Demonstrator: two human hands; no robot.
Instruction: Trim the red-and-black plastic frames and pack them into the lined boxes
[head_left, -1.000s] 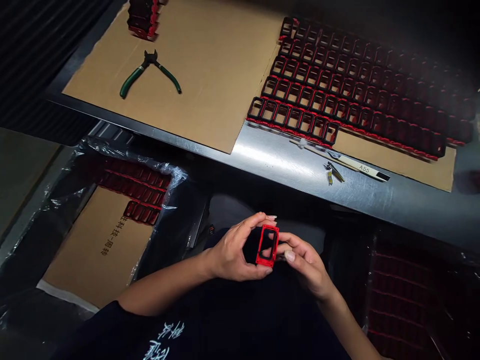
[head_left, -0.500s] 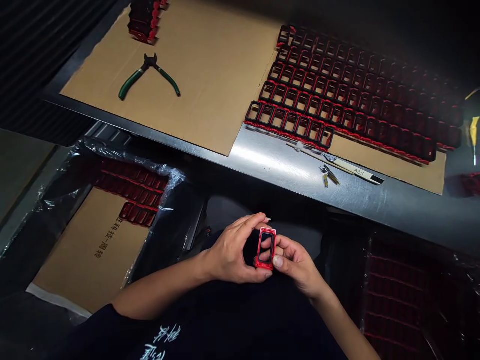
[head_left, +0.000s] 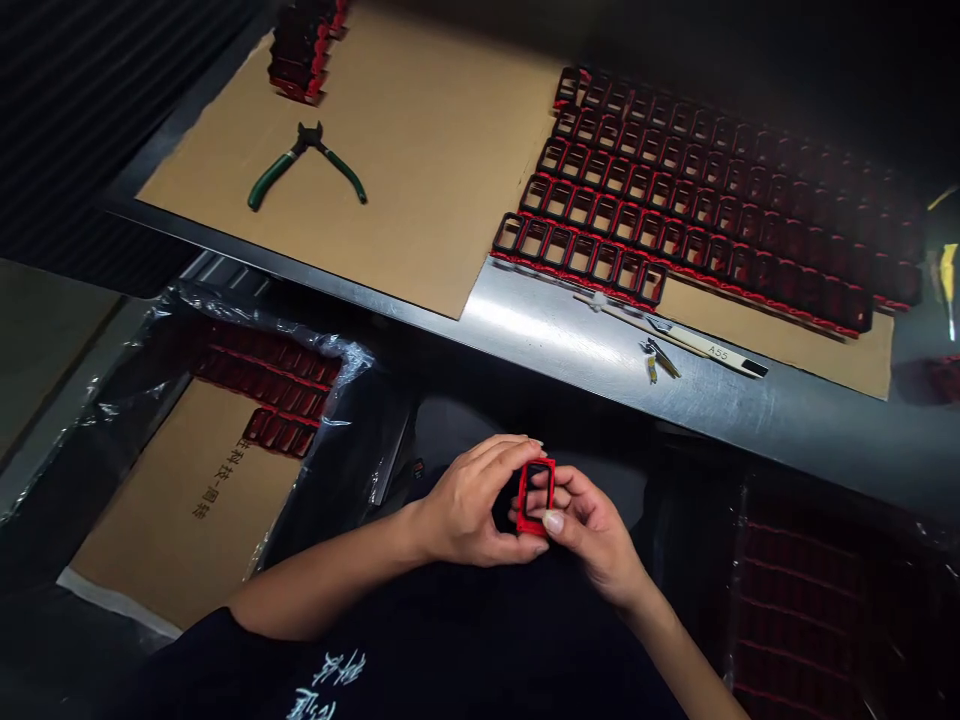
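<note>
Between both hands, in front of my body, is a small red rectangular frame [head_left: 535, 497] with a dark inner rim and an open middle. My left hand [head_left: 480, 500] curves round its left side, with fingers at the top end and the thumb at the bottom. My right hand [head_left: 589, 520] pinches the lower right edge with the thumb, and some fingers show through the opening. On the bench beyond, rows of similar black and red frames [head_left: 630, 228] stand side by side. Green-handled cutters [head_left: 307, 160] lie open on the brown cardboard [head_left: 420, 160].
A marked white-handled tool [head_left: 712, 345] and small metal pieces [head_left: 658, 362] lie near the bench edge [head_left: 555, 340]. More frames stack at the upper left [head_left: 300, 50]. A plastic-lined box [head_left: 180, 500] holding frames and cardboard is at the left, another [head_left: 799, 600] at the right.
The red frame has turned slightly between my hands, which stay almost in place. The bench and its contents sit slightly lower in the view.
</note>
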